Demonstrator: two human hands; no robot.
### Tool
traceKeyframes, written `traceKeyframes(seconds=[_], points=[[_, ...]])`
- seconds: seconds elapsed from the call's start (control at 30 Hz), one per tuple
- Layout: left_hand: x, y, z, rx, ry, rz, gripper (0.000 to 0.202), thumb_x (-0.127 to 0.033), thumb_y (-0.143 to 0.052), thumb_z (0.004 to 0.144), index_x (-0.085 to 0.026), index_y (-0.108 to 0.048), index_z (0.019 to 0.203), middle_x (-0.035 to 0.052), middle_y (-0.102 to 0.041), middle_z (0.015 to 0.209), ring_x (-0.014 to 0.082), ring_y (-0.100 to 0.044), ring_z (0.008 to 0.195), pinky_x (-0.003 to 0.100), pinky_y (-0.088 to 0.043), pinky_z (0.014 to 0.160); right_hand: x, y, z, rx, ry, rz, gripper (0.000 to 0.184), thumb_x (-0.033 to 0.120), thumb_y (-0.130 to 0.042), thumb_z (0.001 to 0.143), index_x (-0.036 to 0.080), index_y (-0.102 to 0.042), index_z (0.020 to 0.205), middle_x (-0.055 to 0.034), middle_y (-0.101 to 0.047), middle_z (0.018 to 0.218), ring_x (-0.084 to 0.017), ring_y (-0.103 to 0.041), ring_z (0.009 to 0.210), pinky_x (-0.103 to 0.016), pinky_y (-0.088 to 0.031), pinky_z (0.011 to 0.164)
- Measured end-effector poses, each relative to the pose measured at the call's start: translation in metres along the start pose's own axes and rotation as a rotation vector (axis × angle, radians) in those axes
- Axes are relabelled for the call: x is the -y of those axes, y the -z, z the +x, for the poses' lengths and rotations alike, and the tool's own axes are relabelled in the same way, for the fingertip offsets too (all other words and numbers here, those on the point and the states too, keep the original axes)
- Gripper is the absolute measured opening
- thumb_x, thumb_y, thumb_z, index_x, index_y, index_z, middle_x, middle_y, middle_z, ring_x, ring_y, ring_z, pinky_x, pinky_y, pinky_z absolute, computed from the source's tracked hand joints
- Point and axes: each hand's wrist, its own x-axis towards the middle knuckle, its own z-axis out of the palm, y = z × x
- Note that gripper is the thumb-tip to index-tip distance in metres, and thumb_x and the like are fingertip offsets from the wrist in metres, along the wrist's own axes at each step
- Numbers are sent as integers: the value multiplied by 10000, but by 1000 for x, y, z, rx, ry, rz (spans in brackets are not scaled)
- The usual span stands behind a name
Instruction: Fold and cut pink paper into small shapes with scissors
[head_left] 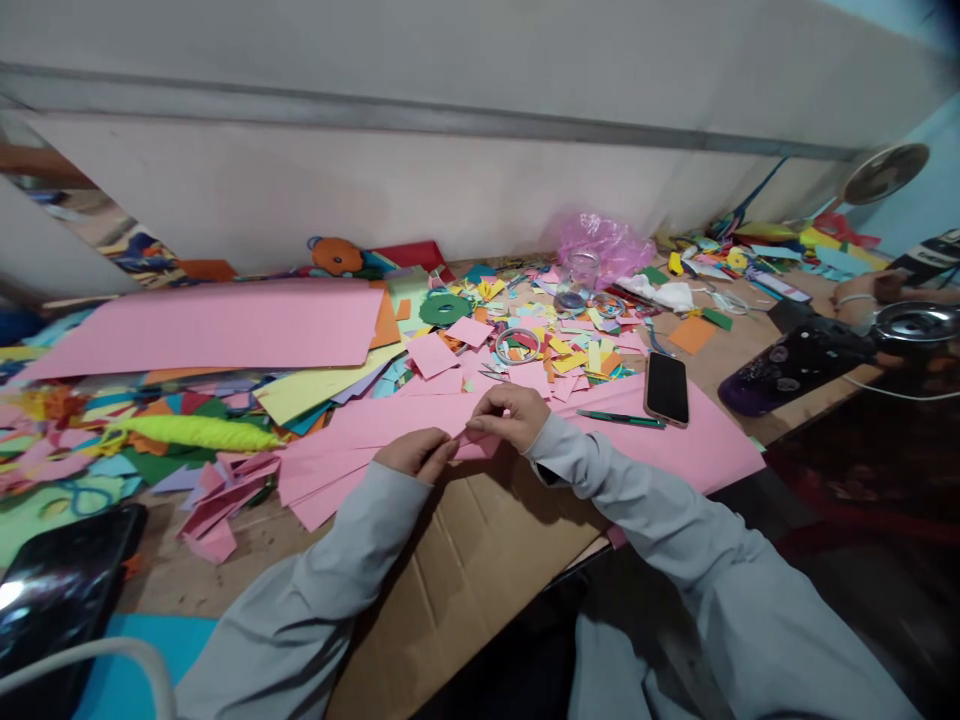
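Pale wall panels (480, 180) back a wooden surface (176, 575) strewn with paper scraps. Taking the person's hands as the clock's centre, a dark glossy device (60, 590) lies at eight o'clock. A yellow twisted bundle (199, 432) lies at nine, with crumpled pink strips (217, 515) just below it. At ten, a large pink sheet (225, 325) lies flat atop other papers, perhaps so that it stays uncreased.

At the centre, the left hand (416, 452) pinches one side of a pink paper piece (480, 448), its grip closed with thumb against finger. Brown cardboard (465, 545) spreads at six, probably as a working base. The right hand (510, 412) closes its grip on the paper's other side; the two meet closely, likely for fine control.

A tape roll (517, 346) and a glass jar (577, 278) sit at one o'clock. Near three, a pen (621, 418) and a phone (667, 388) rest on pink paper, seemingly within easy reach; beyond them, a dark bottle (795, 365) lies tilted near a co-worker's hand (859, 297).
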Motion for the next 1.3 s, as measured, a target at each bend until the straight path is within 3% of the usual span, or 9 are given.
traceKeyframes(seconds=[0.17,0.3,0.4,0.47,0.63,0.77,0.87,1.07,1.3], points=[[7,-2,-1,-81,113,-108,313,-453,-499,833,-192,-590,686,-41,-483,555,132,-456,566,241,-328,552,-5,6,6,-190,-148,239,341,480,-689,736,148,-610,724,2,-590,673,-110,-521,638,-249,-438,638],[3,-5,-2,-79,102,-121,317,-457,-497,830,-191,-594,688,-41,-498,560,129,-462,564,240,-337,560,3,-3,2,-34,-185,326,390,471,-740,683,151,-644,884,10,-605,742,-101,-526,660,-235,-435,646],[-3,-8,-3,-73,89,-123,309,-443,-483,833,-195,-609,700,-32,-561,582,133,-491,575,237,-350,563,6,-11,-2,95,-258,289,377,460,-792,619,142,-665,778,15,-612,682,-113,-541,670,-235,-436,652],[-3,-7,-2,-81,118,-132,310,-456,-492,826,-198,-607,698,-32,-562,579,135,-493,580,235,-356,564,3,-12,-2,77,-295,312,366,474,-780,630,139,-651,702,11,-612,642,-117,-549,649,-241,-443,637],[5,1,0,-101,206,-150,321,-486,-513,813,-194,-592,706,-39,-505,583,131,-465,590,228,-346,555,-6,-4,6,-177,-313,525,412,509,-780,600,157,-594,705,26,-600,626,-91,-554,579,-229,-465,590],[3,1,-1,-159,234,-197,329,-499,-517,816,-192,-587,721,-43,-491,581,127,-441,581,226,-340,551,-2,-9,5,-39,-411,681,508,481,-835,513,158,-604,831,45,-618,614,-82,-567,511,-202,-461,505],[1,-4,-1,-153,243,-229,336,-514,-528,795,-196,-600,713,-44,-476,558,128,-422,564,225,-324,525,0,-15,1,56,-450,670,464,472,-831,526,140,-609,761,31,-625,557,-94,-568,457,-199,-447,443],[3,-14,-1,-183,244,-299,323,-514,-558,759,-201,-629,720,-34,-540,557,130,-448,543,225,-327,514,-2,-13,1,-120,-426,635,417,462,-825,526,144,-587,653,34,-605,512,-93,-556,424,-196,-448,410],[-2,-4,-2,-94,301,-490,312,-503,-576,793,-196,-612,753,-52,-531,476,110,-453,419,219,-346,435,-6,-8,4,-159,-438,645,437,479,-815,528,153,-569,684,45,-585,543,-99,-560,431,-219,-476,421]])
